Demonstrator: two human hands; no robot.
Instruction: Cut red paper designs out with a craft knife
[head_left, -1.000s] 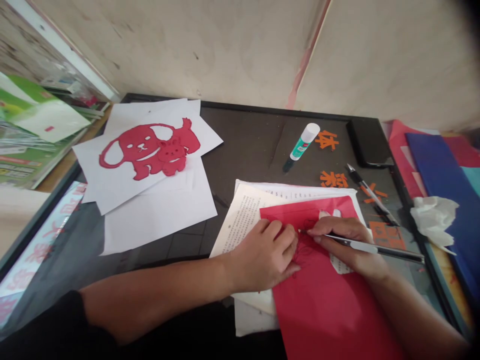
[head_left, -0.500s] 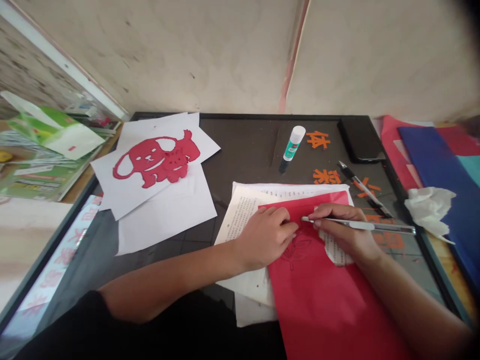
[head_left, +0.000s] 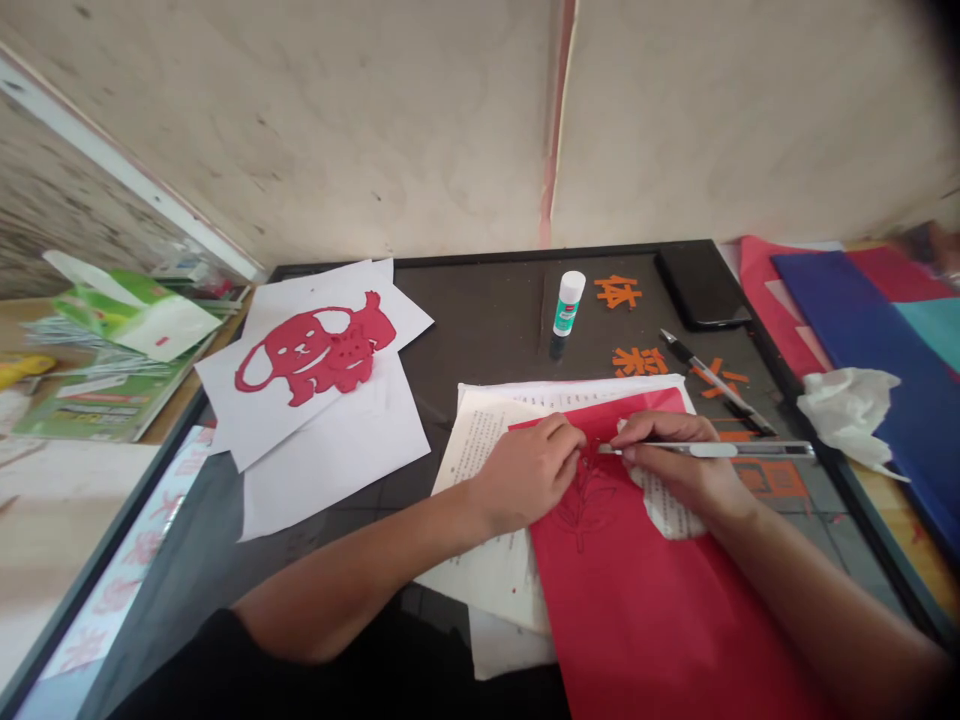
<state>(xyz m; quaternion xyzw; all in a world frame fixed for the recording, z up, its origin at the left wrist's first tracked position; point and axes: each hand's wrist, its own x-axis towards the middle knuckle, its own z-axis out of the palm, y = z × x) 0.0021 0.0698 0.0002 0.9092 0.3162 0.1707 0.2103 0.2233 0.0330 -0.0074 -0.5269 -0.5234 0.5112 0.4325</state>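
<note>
Dark tabletop [head_left: 480, 320] bore the work: the left hand [head_left: 525, 475] lay open and pressed down, pinning red paper [head_left: 630, 600] close to the cut, while the right hand [head_left: 675, 465] gripped a craft knife [head_left: 712, 450] pencil-style, its tip at a drawn plant outline [head_left: 585, 500], with printed pages [head_left: 480, 450] beneath.

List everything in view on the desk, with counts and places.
cutting mat: one, dark, underneath
dog paper-cut: one, red, left
white sheets: several, white, left
printed pages: stack, white, centre
red sheet: one, red, centre front
glue stick: one, white-green, back
cut-out characters: several, orange, back right
phone: one, black, back right
pen: one, black-silver, right
tissue: one, white, right edge
coloured sheets: several, blue-red, far right
craft knife: one, silver, in right hand
left hand: on the red sheet
right hand: gripping the knife
</note>
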